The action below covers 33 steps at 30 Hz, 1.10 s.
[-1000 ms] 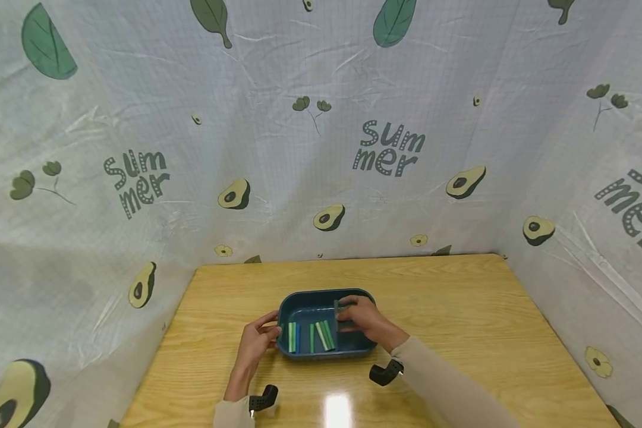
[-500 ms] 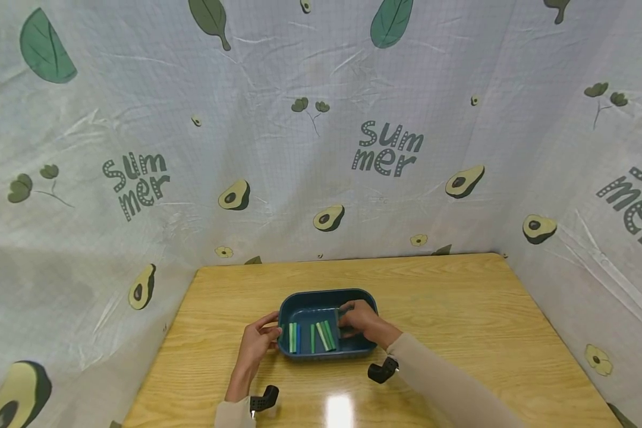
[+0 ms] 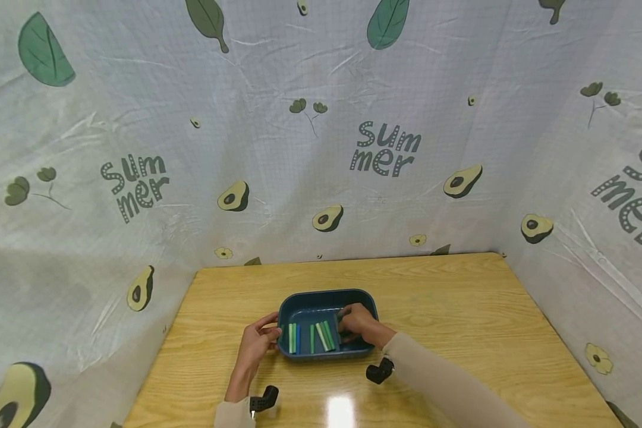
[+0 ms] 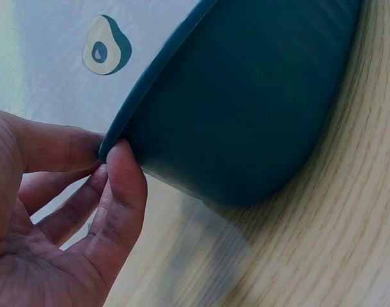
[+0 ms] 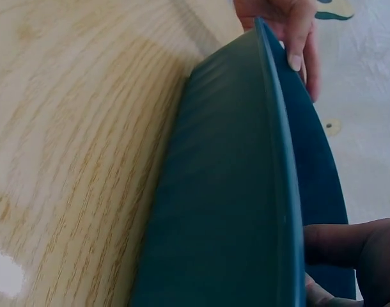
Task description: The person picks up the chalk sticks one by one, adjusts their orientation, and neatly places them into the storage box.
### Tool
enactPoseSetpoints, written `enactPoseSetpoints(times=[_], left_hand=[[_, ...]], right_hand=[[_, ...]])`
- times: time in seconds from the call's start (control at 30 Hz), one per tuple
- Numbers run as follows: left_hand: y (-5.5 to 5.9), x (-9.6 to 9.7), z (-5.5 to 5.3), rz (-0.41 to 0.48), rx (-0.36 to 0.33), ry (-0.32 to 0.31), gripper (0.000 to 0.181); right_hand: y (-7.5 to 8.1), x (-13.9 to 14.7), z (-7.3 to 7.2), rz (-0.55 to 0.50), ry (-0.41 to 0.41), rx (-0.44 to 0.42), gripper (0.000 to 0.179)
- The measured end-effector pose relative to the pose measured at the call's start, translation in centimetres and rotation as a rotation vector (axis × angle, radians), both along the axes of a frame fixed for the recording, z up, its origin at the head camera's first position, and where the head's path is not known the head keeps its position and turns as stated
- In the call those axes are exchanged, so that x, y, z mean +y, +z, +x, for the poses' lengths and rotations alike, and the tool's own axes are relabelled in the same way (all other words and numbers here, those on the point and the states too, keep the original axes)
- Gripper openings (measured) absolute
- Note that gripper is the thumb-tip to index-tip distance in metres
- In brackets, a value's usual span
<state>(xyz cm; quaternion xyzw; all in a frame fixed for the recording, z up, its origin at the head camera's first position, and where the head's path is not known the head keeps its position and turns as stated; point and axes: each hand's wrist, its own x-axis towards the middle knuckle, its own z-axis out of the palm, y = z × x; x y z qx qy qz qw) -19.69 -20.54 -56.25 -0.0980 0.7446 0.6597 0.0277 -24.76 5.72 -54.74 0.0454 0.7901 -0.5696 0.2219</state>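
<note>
A dark blue-green plastic box with rounded corners sits on the table. My left hand pinches its left rim between thumb and fingers, close up in the left wrist view, where the rim slants upward. My right hand reaches inside at the right, fingers curled at a thin dark upright divider. In the right wrist view the near wall hides most of those fingers. Green, pale and blue short sticks lie in two groups on the box floor, left of the divider.
The wooden table extends around the box, with a bright light reflection at its front. A pale printed sheet rises behind the table and at both sides. Each wrist carries a small black camera.
My right hand has moved slightly down into the box, and the divider sits lower between the walls. My left hand stays on the rim; the sticks keep their places.
</note>
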Motion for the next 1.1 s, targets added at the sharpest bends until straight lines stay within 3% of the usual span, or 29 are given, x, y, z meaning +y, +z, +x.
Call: enactPoseSetpoints(times=[0.47,0.6,0.73,0.83,1.1], left_hand=[[0.2,0.0,-0.1,0.014,-0.015,-0.019,0.047],[1.1,0.2,0.2,0.006,-0.016,-0.027,0.046],[1.0,0.2,0.2,-0.004,-0.002,-0.021,0.046],[0.1,0.1,-0.1,-0.017,0.013,-0.014,0.045],[0.3,0.1,0.0,-0.069,0.035,0.017,0.045]], right_hand=[[-0.6,0.1,-0.1,-0.011,0.01,0.018,0.041],[0.1,0.4,-0.1,-0.02,0.017,0.048,0.042],[0.6,1.0,-0.3,-0.098,0.015,0.062,0.041],[1.0,1.7,-0.3,-0.154,0.008,0.062,0.038],[2.6,3.6,0.2,-0.183,-0.029,0.121,0.032]])
